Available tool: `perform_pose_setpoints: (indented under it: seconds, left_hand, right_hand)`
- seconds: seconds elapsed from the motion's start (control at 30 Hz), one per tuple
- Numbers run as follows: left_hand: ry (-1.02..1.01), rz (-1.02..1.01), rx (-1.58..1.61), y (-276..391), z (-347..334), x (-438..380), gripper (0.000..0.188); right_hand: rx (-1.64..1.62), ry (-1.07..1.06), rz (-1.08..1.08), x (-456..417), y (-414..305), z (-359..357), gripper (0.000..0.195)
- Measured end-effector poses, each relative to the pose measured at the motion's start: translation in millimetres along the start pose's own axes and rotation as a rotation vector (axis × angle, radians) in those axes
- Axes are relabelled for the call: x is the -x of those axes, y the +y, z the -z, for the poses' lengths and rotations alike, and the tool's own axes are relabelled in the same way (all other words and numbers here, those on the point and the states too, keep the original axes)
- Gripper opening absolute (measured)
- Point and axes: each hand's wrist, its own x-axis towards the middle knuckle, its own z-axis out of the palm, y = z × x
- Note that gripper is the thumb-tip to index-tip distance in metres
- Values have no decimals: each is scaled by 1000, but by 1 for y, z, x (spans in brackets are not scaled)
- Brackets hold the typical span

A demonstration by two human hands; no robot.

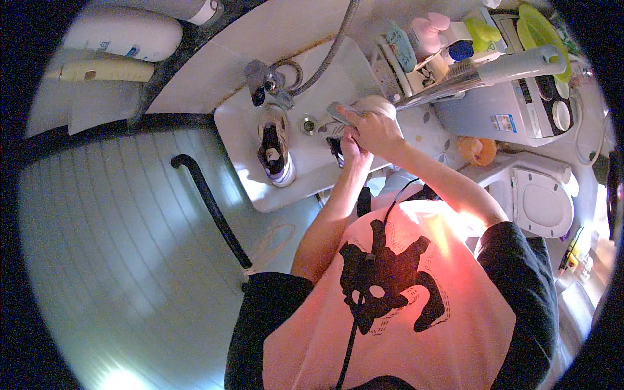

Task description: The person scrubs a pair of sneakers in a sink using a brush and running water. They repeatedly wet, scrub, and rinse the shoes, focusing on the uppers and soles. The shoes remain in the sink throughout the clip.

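Over the right half of a white sink (307, 180), my left hand (355, 148) grips a light-coloured sneaker (332, 129) with a dark opening, partly hidden by my hands. My right hand (378, 131) is closed on a grey brush (339, 113) and presses it against that shoe, index finger stretched along its back; the bristles are hidden. A second sneaker (275, 151), pale with a dark lining, stands at the sink's left side, below the faucet (268, 85). The drain (309, 125) lies between the two shoes.
A metal shower hose (336, 48) hangs over the sink's back. To the right are a washing machine (487, 114) with things on top, an orange basin (477, 150) and a toilet (543, 202). A black hooked handle (209, 204) stands at the left, against a ribbed panel (122, 234).
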Motion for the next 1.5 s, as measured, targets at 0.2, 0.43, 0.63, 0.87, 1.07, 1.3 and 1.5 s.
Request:
perform_pose_setpoints:
  seconds: [0.2, 0.43, 0.63, 0.87, 1.07, 1.3, 1.5]
  left_hand:
    - [377, -279, -63, 19, -12, 5, 30]
    - [391, -301, -130, 25, 1, 6, 27]
    - [566, -278, -103, 8, 5, 10, 26]
    - [597, -229, -179, 9, 31, 21, 23]
    - [417, -143, -257, 14, 55, 26, 18]
    - [553, -170, -289, 5, 39, 25, 16]
    - [531, -56, -522, 22, 66, 14, 17]
  right_hand:
    - [-110, -11, -142, 15, 34, 16, 40]
    - [-303, 33, -211, 10, 33, -4, 41]
    - [-120, 16, -145, -5, 13, -27, 44]
    - [-263, -172, -281, 19, 38, -44, 43]
    - [-184, -278, -161, -1, 3, -53, 49]
    - [-218, -166, -184, 10, 45, -79, 44]
    - [-258, -146, -79, 16, 47, -83, 45]
